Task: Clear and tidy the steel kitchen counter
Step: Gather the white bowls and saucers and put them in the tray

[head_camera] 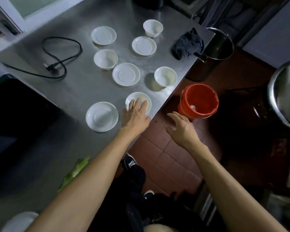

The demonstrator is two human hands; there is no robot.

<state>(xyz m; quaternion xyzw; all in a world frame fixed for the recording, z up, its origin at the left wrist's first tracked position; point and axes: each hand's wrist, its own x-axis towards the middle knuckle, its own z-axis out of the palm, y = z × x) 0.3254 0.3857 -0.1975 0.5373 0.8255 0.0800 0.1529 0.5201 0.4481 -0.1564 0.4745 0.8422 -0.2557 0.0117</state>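
Left hand (135,114): reaching from the near edge, fingers straight and spread, lying over the near rim of the nearest bowl (141,99); gripping nothing.
Right hand (181,127): hovering off the counter over the red floor tiles, fingers loosely spread, holding nothing.
Key relation: the bowl is lying just beyond the left fingertips, at the counter's right edge; the left hand is clearly nearer.
Counter (77,91): brushed steel, smooth, showing dull reflections.
Crockery: round, glossy white bowls and saucers, standing apart; one saucer (102,116) is sitting just left of the hand.
Far right: a dark crumpled cloth (187,44), soft.
Floor: an orange plastic bucket (198,101) is standing beside the counter.
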